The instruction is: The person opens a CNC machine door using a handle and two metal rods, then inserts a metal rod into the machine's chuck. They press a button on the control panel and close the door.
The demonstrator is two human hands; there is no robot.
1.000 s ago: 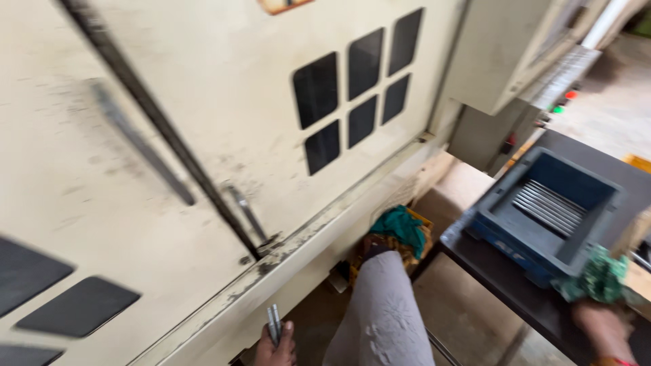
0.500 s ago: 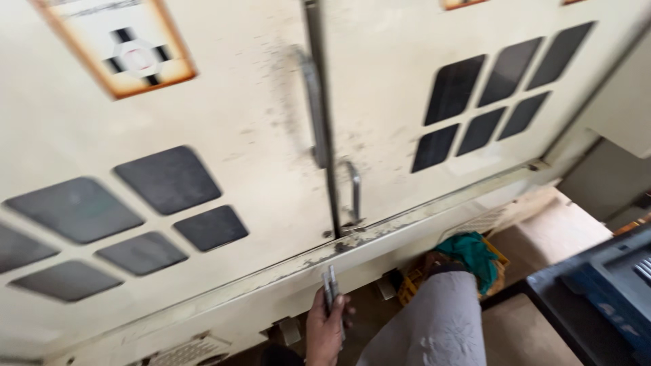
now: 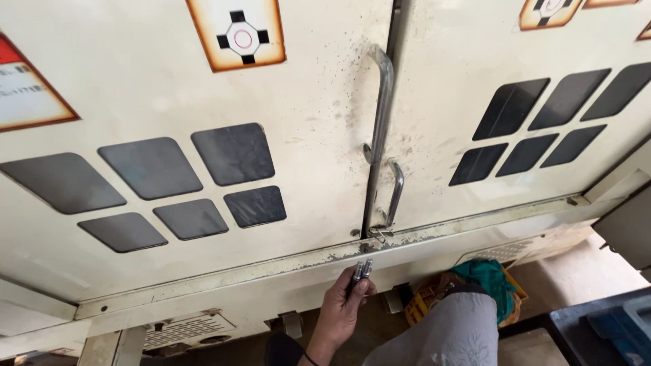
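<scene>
Head camera, looking down at a cream machine cabinet. The left hand (image 3: 339, 313) is raised near the bottom middle, fingers closed around two slim metal rods (image 3: 360, 272) whose tips point up, just below the foot of the seam between two doors. Their lower ends are hidden inside the fist. The right hand is out of view. Two curved metal handles (image 3: 384, 102) sit along the seam, flanked by dark window panels (image 3: 234, 153). A grey-trousered knee (image 3: 453, 332) covers part of a yellow crate (image 3: 420, 306) holding green cloth (image 3: 487, 278). A blue tray (image 3: 610, 332) is cut off at the right corner.
</scene>
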